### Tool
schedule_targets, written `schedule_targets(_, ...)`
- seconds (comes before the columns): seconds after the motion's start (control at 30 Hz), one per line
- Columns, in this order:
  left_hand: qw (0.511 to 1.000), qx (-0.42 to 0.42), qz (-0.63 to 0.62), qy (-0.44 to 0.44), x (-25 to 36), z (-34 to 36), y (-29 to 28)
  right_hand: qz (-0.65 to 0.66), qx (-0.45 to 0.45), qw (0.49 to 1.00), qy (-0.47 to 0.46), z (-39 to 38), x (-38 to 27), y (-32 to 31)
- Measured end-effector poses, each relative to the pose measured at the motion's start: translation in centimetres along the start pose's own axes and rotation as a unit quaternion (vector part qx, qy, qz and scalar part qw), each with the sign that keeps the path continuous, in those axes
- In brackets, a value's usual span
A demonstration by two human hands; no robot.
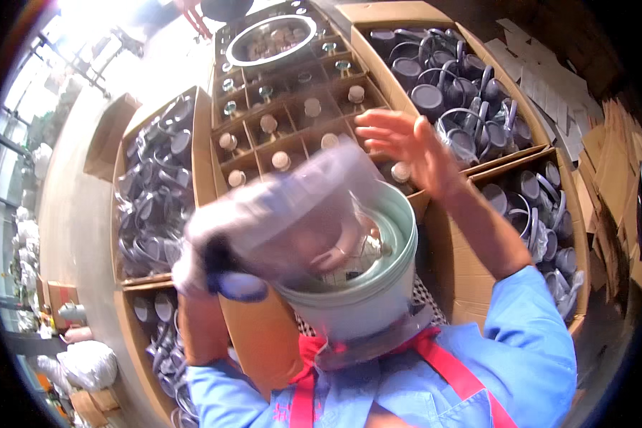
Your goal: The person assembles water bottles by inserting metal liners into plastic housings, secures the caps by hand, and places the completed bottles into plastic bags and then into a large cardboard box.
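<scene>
My right hand [410, 146] is raised above the right side of a pale green bucket [378, 299], its fingers stretched out and nothing in it. A large, whitish-pink, limp-looking thing [292, 207], badly smeared by motion, spans from my left hand [191, 271] across the bucket's left part. It hides much of the bucket's inside, where some small light items show. Whitish material covers my left hand, and its fingers cannot be made out. A round dark blue-grey piece [242, 287] hangs beside that hand. Beyond the bucket, a divided carton [299, 153] holds several bottles with pale stoppers [281, 160].
Open cartons [201, 135] full of grey-purple round pieces with curved bands [160, 192] flank the bottles on both sides. A white-rimmed oval basin [314, 27] with pale stoppers rests on the carton's far end. Flattened cardboard [613, 185] leans at the right; plastic-wrapped bundles [89, 364] lie at the left.
</scene>
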State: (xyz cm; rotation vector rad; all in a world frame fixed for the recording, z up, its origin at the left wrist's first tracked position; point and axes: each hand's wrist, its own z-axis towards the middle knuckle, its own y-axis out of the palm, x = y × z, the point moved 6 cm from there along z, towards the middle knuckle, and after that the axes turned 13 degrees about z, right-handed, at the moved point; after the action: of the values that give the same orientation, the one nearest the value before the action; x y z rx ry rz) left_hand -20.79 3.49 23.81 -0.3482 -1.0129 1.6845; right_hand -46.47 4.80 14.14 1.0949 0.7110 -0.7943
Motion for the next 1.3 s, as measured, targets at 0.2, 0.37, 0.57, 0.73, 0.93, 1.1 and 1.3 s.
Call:
schedule_targets(0.2,1.0,-0.018,-0.017,0.0,4.3,-1.1,1.2,0.203,-0.165,0.964,-0.034,0.1,3.6,5.5)
schedule_targets(0.37,0.998,-0.039,-0.032,-0.023,5.0,-3.9,1.4,-0.275,-0.121,0.903,-0.309,-4.9,-3.4,8.3)
schedule_targets(0.57,0.998,0.032,-0.035,-0.04,6.4,-3.4,1.7,-0.22,-0.095,0.939,-0.248,-4.9,-2.6,6.9)
schedule_targets(0.73,0.996,0.079,-0.045,-0.017,3.8,-3.2,0.5,-0.158,-0.009,0.975,-0.156,-4.3,-1.9,9.4)
schedule_targets(0.93,0.984,0.159,-0.062,-0.049,4.5,-1.7,0.3,0.037,0.078,0.991,0.099,-1.2,1.6,3.9)
schedule_targets(1.1,0.944,0.145,0.031,-0.294,-4.0,-8.2,-0.5,-0.112,0.077,0.987,-0.09,-5.4,-4.8,5.8)
schedule_targets(1.3,0.986,0.121,-0.073,-0.087,4.3,-4.1,-0.8,-0.232,0.013,0.972,-0.03,-3.4,-2.4,6.4)
